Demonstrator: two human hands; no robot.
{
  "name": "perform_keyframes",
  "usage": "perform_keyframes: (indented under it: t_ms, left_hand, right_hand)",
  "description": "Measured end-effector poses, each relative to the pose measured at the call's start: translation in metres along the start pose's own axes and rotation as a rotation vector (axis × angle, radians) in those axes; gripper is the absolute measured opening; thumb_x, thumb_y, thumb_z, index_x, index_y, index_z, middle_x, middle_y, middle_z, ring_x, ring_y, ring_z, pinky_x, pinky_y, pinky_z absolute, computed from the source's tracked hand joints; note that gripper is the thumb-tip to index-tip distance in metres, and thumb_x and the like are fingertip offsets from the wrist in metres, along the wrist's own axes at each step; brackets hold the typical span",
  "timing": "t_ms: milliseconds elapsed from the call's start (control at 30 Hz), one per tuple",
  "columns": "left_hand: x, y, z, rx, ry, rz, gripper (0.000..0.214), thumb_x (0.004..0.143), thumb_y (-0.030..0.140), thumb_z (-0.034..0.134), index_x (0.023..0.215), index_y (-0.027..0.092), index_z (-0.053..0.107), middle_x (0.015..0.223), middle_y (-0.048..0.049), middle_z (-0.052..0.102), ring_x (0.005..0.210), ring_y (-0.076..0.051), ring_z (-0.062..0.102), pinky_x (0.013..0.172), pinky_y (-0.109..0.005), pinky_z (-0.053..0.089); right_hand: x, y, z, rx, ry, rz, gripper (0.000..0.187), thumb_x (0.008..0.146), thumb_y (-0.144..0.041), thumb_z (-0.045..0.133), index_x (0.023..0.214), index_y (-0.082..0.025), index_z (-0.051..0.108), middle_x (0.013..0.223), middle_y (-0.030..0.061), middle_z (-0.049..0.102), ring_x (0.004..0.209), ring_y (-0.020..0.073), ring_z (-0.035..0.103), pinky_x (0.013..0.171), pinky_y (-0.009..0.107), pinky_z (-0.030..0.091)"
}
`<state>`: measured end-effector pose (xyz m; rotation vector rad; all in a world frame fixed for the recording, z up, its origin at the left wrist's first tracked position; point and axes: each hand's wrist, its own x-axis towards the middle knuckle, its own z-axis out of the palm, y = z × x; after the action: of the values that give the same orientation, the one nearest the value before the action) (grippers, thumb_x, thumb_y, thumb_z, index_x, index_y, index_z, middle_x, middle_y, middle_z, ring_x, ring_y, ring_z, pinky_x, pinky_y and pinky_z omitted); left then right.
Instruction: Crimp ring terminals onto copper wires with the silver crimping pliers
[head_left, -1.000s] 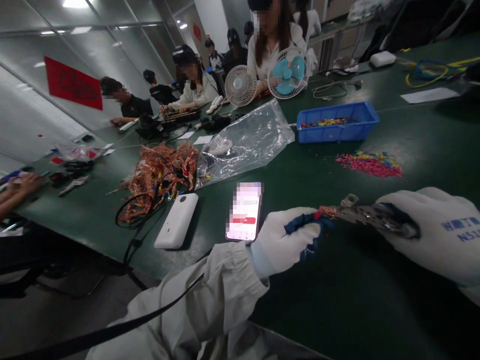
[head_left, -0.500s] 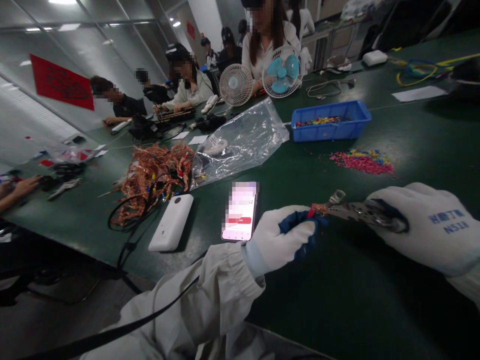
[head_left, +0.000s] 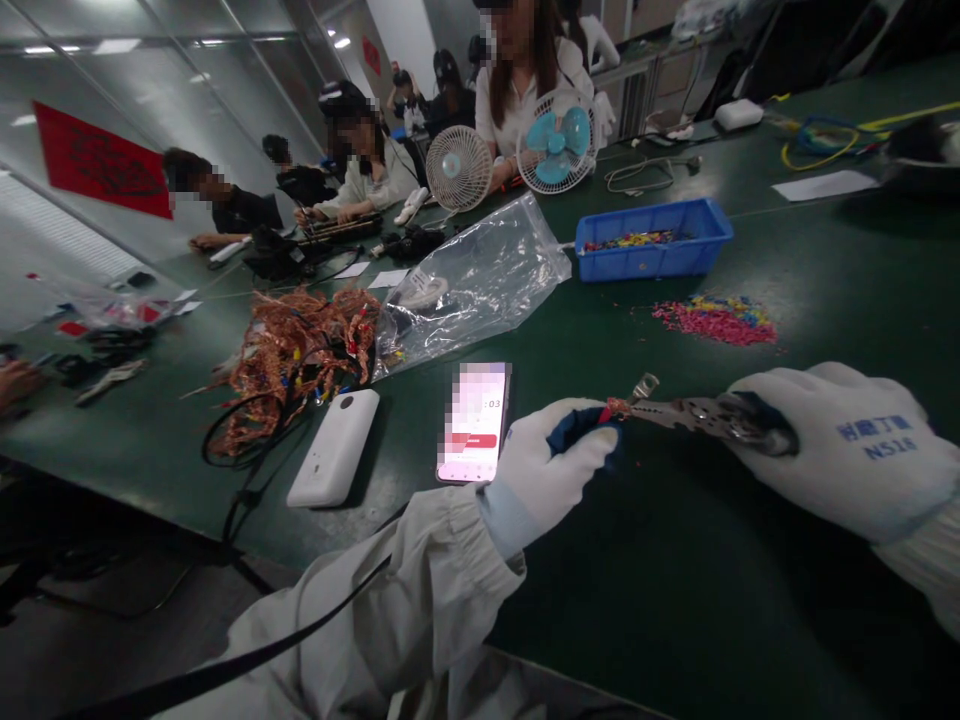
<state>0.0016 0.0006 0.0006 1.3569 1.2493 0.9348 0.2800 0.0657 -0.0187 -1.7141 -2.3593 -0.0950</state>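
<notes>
My left hand [head_left: 559,458], in a white glove with dark blue fingertips, pinches a short piece of wire [head_left: 616,407] with a red end and bare copper. My right hand [head_left: 847,450], also gloved, is closed round the handles of metal wire strippers [head_left: 694,411], whose jaws meet the wire end. Both hands hover just above the dark green table [head_left: 675,580]. A lit phone [head_left: 474,421] lies just left of my left hand, and a white power bank [head_left: 333,447] lies further left.
A tangle of copper wires [head_left: 300,350] and a clear plastic bag [head_left: 480,280] lie beyond the phone. A blue bin [head_left: 649,240] and a pile of coloured insulation bits [head_left: 716,318] sit farther right. Two small fans [head_left: 551,138] and several seated people are across the table.
The view has shifted slightly, so everything sits a little more to the left and higher. My hands keep the same hold on wire and strippers.
</notes>
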Motion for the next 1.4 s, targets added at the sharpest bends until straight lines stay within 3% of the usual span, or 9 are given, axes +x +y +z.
perform_keyframes:
  t_ms: [100, 200, 467, 733, 967, 1133, 1300, 1400]
  left_hand:
    - [-0.001, 0.001, 0.000, -0.116, -0.045, -0.018, 0.043, 0.098, 0.053, 0.069, 0.122, 0.019, 0.073, 0.100, -0.0065, 0.073, 0.088, -0.020, 0.070, 0.080, -0.035, 0.061]
    - [0.000, 0.001, 0.002, -0.309, -0.128, -0.027, 0.048, 0.092, 0.059, 0.075, 0.110, 0.014, 0.074, 0.081, -0.0015, 0.065, 0.072, -0.014, 0.064, 0.069, -0.029, 0.059]
    - [0.005, -0.005, 0.002, -0.609, -0.356, -0.011, 0.039, 0.094, 0.052, 0.078, 0.096, 0.013, 0.073, 0.072, 0.0016, 0.056, 0.060, -0.009, 0.057, 0.060, -0.024, 0.054]
    - [0.008, -0.005, 0.003, -0.659, -0.367, -0.022, 0.041, 0.089, 0.053, 0.082, 0.094, 0.013, 0.072, 0.068, 0.0020, 0.057, 0.055, -0.009, 0.055, 0.058, -0.027, 0.053]
    - [0.007, -0.004, 0.009, -0.794, -0.460, -0.023, 0.046, 0.086, 0.055, 0.085, 0.089, 0.012, 0.069, 0.063, 0.0041, 0.055, 0.050, -0.008, 0.052, 0.055, -0.024, 0.055]
    - [0.008, -0.004, 0.011, -0.896, -0.534, -0.017, 0.040, 0.088, 0.050, 0.084, 0.089, 0.013, 0.070, 0.062, 0.0047, 0.055, 0.048, -0.007, 0.052, 0.055, -0.023, 0.057]
    - [0.012, -0.008, 0.010, -0.883, -0.451, 0.011, 0.039, 0.090, 0.049, 0.083, 0.094, 0.012, 0.072, 0.067, 0.0029, 0.060, 0.053, -0.009, 0.059, 0.060, -0.024, 0.061]
    - [0.012, -0.010, 0.007, -0.837, -0.411, -0.043, 0.042, 0.089, 0.051, 0.083, 0.097, 0.011, 0.072, 0.070, 0.0016, 0.063, 0.054, -0.009, 0.061, 0.060, -0.024, 0.062]
  right_hand:
    - [0.000, 0.000, 0.001, 0.012, 0.026, -0.023, 0.041, 0.080, -0.062, 0.046, 0.087, -0.029, 0.069, 0.085, 0.0078, 0.073, 0.082, 0.0303, 0.061, 0.075, 0.049, 0.044]
    - [-0.001, 0.002, 0.003, 0.045, 0.069, -0.068, 0.036, 0.080, -0.059, 0.049, 0.087, -0.029, 0.067, 0.084, 0.0069, 0.073, 0.081, 0.0295, 0.061, 0.074, 0.048, 0.044]
    - [-0.004, 0.007, 0.009, 0.076, 0.197, -0.196, 0.028, 0.081, -0.049, 0.052, 0.089, -0.027, 0.068, 0.085, 0.0058, 0.073, 0.078, 0.0282, 0.062, 0.072, 0.045, 0.043]
    - [-0.002, 0.005, 0.004, 0.093, 0.153, -0.202, 0.025, 0.079, -0.046, 0.054, 0.086, -0.027, 0.068, 0.079, 0.0047, 0.071, 0.075, 0.0266, 0.062, 0.068, 0.043, 0.042]
    - [0.000, 0.005, 0.007, 0.145, 0.256, -0.309, 0.018, 0.077, -0.039, 0.057, 0.084, -0.026, 0.066, 0.075, 0.0035, 0.070, 0.069, 0.0247, 0.061, 0.063, 0.040, 0.042]
    - [0.002, -0.001, 0.008, 0.178, 0.260, -0.298, 0.017, 0.080, -0.040, 0.056, 0.084, -0.026, 0.065, 0.076, 0.0044, 0.071, 0.070, 0.0262, 0.062, 0.063, 0.042, 0.043]
    - [0.000, 0.000, 0.016, 0.181, 0.257, -0.230, 0.024, 0.084, -0.046, 0.054, 0.093, -0.027, 0.066, 0.086, 0.0058, 0.074, 0.077, 0.0280, 0.063, 0.071, 0.046, 0.047]
    - [-0.002, 0.008, 0.020, 0.116, 0.258, -0.168, 0.031, 0.086, -0.049, 0.050, 0.102, -0.029, 0.067, 0.098, 0.0078, 0.075, 0.089, 0.0332, 0.064, 0.078, 0.053, 0.049]
